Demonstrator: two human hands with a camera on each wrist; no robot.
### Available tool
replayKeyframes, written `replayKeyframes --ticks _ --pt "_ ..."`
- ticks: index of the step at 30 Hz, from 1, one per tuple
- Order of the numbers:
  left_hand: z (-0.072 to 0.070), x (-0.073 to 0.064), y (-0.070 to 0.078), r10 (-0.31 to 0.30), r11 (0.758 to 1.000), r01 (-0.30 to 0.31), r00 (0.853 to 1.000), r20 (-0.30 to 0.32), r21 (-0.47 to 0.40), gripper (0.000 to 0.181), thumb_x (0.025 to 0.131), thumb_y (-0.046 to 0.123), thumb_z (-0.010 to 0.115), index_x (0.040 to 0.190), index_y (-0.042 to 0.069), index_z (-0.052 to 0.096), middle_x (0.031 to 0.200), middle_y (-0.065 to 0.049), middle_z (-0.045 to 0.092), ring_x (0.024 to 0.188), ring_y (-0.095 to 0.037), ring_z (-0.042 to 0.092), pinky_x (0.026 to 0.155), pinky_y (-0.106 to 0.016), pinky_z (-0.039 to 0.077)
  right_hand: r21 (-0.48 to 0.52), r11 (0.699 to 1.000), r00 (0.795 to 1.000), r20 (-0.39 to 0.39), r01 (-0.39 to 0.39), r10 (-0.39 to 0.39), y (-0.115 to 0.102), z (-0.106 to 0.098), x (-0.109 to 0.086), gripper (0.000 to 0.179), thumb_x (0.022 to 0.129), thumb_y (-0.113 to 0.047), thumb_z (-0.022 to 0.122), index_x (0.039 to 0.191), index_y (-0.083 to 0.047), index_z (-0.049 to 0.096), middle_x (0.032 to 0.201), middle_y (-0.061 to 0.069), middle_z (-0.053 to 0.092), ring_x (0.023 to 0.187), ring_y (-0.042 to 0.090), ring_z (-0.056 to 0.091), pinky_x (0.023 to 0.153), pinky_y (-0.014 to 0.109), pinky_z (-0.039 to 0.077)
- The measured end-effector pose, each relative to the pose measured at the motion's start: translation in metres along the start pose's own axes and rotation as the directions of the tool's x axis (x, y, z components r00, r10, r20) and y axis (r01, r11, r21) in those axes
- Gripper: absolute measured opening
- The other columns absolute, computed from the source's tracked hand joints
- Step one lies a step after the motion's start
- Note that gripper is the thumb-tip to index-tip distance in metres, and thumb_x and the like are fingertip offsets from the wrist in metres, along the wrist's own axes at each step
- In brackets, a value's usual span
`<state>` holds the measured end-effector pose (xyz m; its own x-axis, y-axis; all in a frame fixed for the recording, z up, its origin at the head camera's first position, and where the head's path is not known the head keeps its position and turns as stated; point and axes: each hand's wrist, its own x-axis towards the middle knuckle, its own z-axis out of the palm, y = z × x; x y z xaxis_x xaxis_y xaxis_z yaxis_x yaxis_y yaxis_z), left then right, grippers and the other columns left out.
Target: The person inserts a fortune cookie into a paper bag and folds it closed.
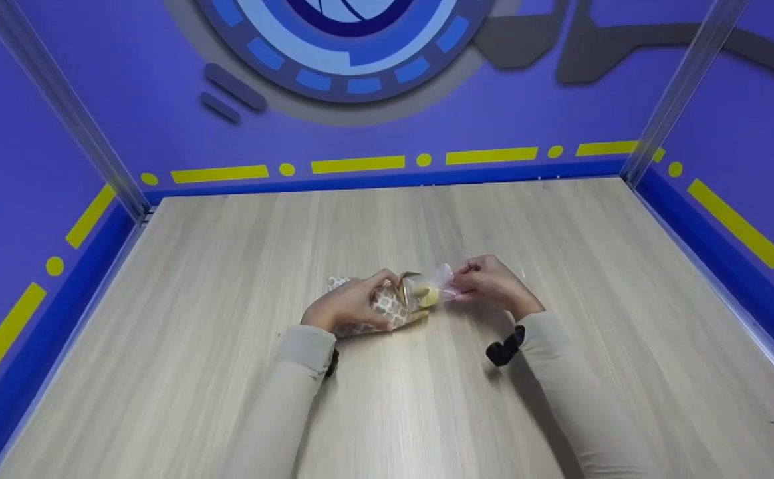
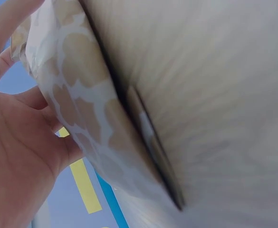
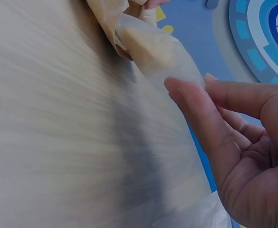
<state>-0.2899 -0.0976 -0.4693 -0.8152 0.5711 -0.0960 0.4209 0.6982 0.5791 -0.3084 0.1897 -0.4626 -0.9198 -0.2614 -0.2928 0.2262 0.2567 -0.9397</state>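
A tan and white patterned paper bag (image 1: pixel 390 305) lies on its side, its mouth facing right. My left hand (image 1: pixel 350 303) grips it from the left, fingers over the far side and thumb at the near side; the left wrist view shows the patterned paper (image 2: pixel 81 85) close up beside the palm. From the mouth sticks out a clear plastic bag (image 1: pixel 445 283) with a pale yellow item (image 1: pixel 429 297) inside. My right hand (image 1: pixel 490 283) pinches the plastic bag's free end between thumb and fingertips. The rest of the plastic bag is hidden inside the paper.
The wood-grain table (image 1: pixel 227 266) is bounded by blue panels (image 1: pixel 114 133) at the back and both sides. Whitish translucent plastic (image 3: pixel 200 216) shows at the lower edge of the right wrist view.
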Motion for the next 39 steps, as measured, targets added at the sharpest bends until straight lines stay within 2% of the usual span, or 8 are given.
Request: replayKeyframes --ticks 10,16,22,30,39 --pt "0.001 0.000 0.000 0.008 0.999 -0.008 1.000 -0.002 -0.034 0.068 0.071 0.027 0.083 0.127 0.034 0.046 0.097 -0.004 0.065 0.080 -0.017 0.057 0.074 -0.033 0.047 0.029 1.000 1.000 0.020 -0.012 0.012 0.001 0.010 0.004 0.029 0.089 0.001 0.056 0.114 0.016 0.055 0.079 0.004 0.061 0.070 0.011 0.064 0.066 0.022 0.056" --pt "0.001 0.001 0.000 0.023 0.999 -0.024 1.000 -0.010 -0.028 0.067 0.071 0.027 0.084 0.126 0.034 0.047 0.103 -0.004 0.065 0.085 -0.017 0.057 0.080 -0.036 0.047 0.004 1.000 1.000 0.018 -0.011 0.011 0.000 0.016 0.004 0.031 0.090 -0.001 0.056 0.118 0.014 0.055 0.089 0.007 0.060 0.074 0.011 0.063 0.068 0.022 0.056" --pt "0.000 0.000 0.000 0.023 1.000 -0.023 1.000 -0.004 -0.019 0.067 0.071 0.030 0.084 0.127 0.033 0.046 0.093 -0.002 0.061 0.076 -0.016 0.050 0.073 -0.033 0.044 -0.011 1.000 1.000 -0.011 -0.018 0.018 0.002 0.022 0.008 0.028 0.091 0.000 0.057 0.115 0.013 0.058 0.090 0.009 0.062 0.075 0.013 0.065 0.069 0.023 0.056" --pt "0.001 0.000 0.000 0.027 0.999 -0.027 1.000 0.000 -0.024 0.067 0.072 0.029 0.084 0.127 0.033 0.046 0.103 -0.005 0.066 0.083 -0.017 0.056 0.078 -0.035 0.047 0.043 0.999 1.000 -0.003 0.002 -0.002 0.002 0.031 0.011 0.027 0.089 0.004 0.057 0.113 0.016 0.056 0.084 0.008 0.063 0.073 0.012 0.065 0.068 0.023 0.056" --pt "0.000 0.000 -0.001 0.023 1.000 -0.023 1.000 -0.001 -0.014 0.068 0.071 0.030 0.084 0.128 0.033 0.045 0.099 -0.004 0.065 0.079 -0.016 0.055 0.077 -0.035 0.047 0.046 0.999 1.000 -0.004 0.010 -0.010 0.001 0.037 0.014 0.027 0.088 0.006 0.056 0.113 0.017 0.056 0.086 0.011 0.064 0.071 0.013 0.066 0.068 0.024 0.057"
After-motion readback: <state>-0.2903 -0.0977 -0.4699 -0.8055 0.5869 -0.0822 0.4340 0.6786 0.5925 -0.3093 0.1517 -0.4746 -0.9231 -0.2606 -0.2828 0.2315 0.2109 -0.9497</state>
